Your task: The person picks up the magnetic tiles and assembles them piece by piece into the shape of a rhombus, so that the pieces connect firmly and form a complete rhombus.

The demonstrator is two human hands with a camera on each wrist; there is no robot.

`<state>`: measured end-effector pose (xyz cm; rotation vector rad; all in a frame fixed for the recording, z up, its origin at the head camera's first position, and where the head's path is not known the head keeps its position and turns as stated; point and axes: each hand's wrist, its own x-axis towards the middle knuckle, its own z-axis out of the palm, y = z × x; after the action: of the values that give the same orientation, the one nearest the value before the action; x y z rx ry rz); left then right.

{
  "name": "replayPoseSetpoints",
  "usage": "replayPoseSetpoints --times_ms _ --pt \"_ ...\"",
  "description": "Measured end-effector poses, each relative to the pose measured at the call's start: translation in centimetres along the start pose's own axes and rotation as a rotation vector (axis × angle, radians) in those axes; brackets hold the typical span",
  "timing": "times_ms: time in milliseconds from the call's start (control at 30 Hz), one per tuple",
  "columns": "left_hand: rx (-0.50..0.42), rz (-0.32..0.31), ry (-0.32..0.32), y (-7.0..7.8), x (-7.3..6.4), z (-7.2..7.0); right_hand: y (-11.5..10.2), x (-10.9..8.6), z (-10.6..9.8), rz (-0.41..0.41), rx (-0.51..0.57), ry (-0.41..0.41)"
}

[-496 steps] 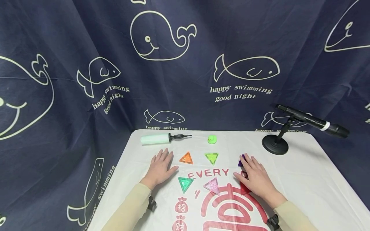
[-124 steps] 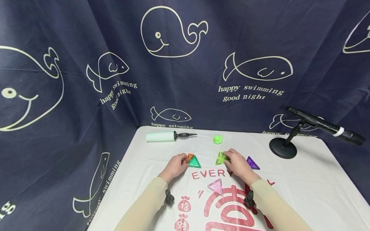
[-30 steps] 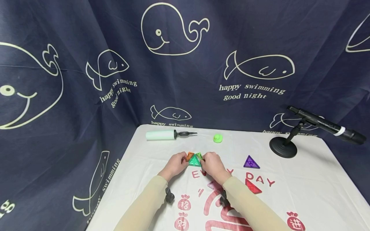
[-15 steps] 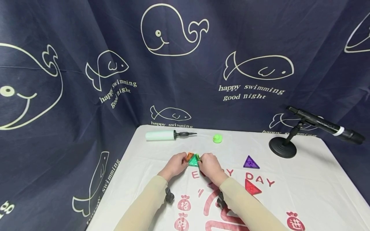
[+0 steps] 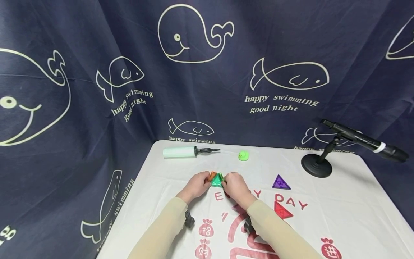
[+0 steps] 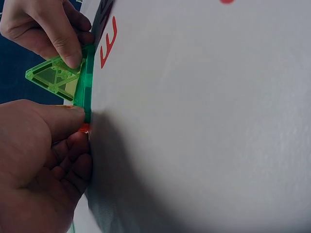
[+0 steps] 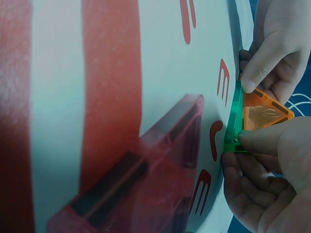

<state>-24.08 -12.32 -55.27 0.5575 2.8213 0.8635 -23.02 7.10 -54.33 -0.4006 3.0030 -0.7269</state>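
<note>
The left hand (image 5: 195, 186) had its fingers bent and pinched the orange triangle tile (image 7: 265, 110), with its thumb by the corner of the green triangle tile (image 5: 217, 182). If that pinch got loose, the orange tile could flop over. The green tile sat in the middle, between both hands on the white cloth (image 5: 148, 183). A hard squeeze from one side could make it slide or twist. The right hand (image 5: 235, 184) was bent too, and pinched the lime-green triangle tile (image 6: 51, 76) where it met the green one. If its thumb slipped, the lime-green tile could tip and pop off. The right sleeve (image 5: 271, 223) hung near the pink triangle tile (image 7: 170, 160), so a low arm might bump it.

Now for which way they pointed. The orange tile stood up at the left, with its tip up off the table. The green tile lay low, its tip facing away from the person; I couldn't tell if it was quite flat. The lime-green tile poked its tip up at the right. No side of these three looked clearly longer, so I saw no long axis. Farther right, the purple triangle tile (image 5: 280, 183) pointed away from the person.
</note>
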Motion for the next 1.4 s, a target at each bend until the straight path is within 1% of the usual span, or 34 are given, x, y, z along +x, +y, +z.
replayPoseSetpoints --times_ms 133,300,467,667,900,1067,1400 --pt "0.017 -0.001 -0.006 0.06 0.08 0.04 0.06 -0.03 0.04 -0.010 -0.009 0.010" --pt "0.053 0.024 -0.002 0.11 0.11 0.04 -0.07 -0.15 0.04 -0.031 -0.038 0.033" --pt "0.091 0.039 -0.007 0.55 -0.05 -0.22 -0.11 -0.22 0.09 -0.040 -0.058 0.044" --pt "0.138 0.031 -0.018 0.76 -0.11 -0.12 -0.02 -0.20 0.29 -0.055 -0.068 0.058" --pt "0.189 0.066 0.010 0.44 -0.22 0.39 -0.20 -0.43 0.40 -0.051 -0.067 0.070" --pt "0.210 0.083 0.027 0.59 -0.35 0.41 -0.66 -0.71 0.24 -0.055 -0.080 0.087" --pt "0.228 0.063 0.035 0.72 -0.50 0.55 -0.77 -0.76 0.26 -0.070 -0.118 0.098"
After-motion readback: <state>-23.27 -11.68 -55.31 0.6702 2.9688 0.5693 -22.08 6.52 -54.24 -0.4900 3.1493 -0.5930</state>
